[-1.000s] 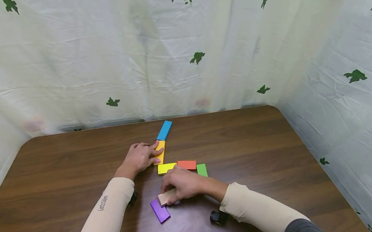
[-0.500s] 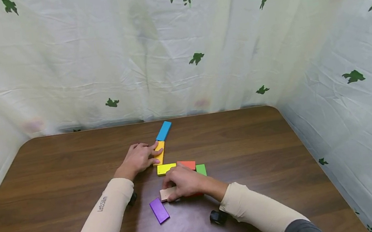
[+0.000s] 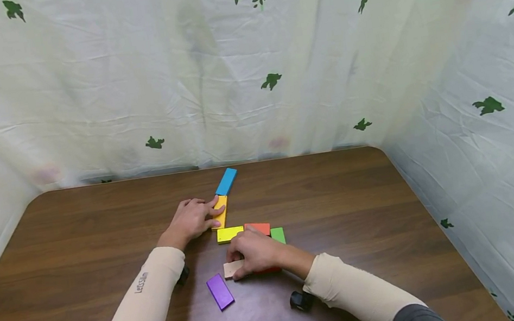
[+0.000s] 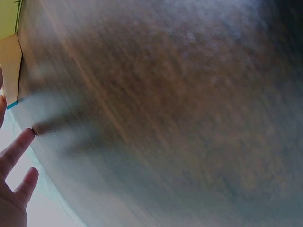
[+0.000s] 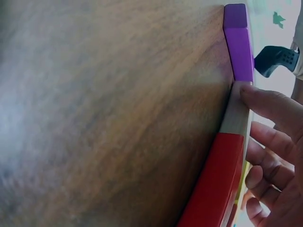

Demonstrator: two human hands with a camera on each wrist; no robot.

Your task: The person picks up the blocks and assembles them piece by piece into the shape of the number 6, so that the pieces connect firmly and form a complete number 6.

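My right hand (image 3: 257, 249) pinches a plain wooden block (image 3: 233, 269), thumb on its near side. In the right wrist view, this block's one end meets a red block (image 5: 213, 179) and its other end is at a purple block (image 5: 240, 52). My left hand (image 3: 191, 219) touches a flat orange-yellow block (image 3: 222, 216) with its fingertips; its other fingers are spread in the left wrist view. A blue block (image 3: 226, 181) adjoins the far end of that one. Close to its near end lies a yellow block (image 3: 230, 234).
An orange-red block (image 3: 260, 228) and a green block (image 3: 278, 235) continue to the right of the yellow one. All lie on a brown wooden table (image 3: 351, 196). A pale curtain (image 3: 129, 91) with leaf prints hangs behind the table's far edge.
My right hand has slid the plain block slightly right and straightened it, away from overlapping the purple block in the head view. The left hand stays on the orange-yellow block.
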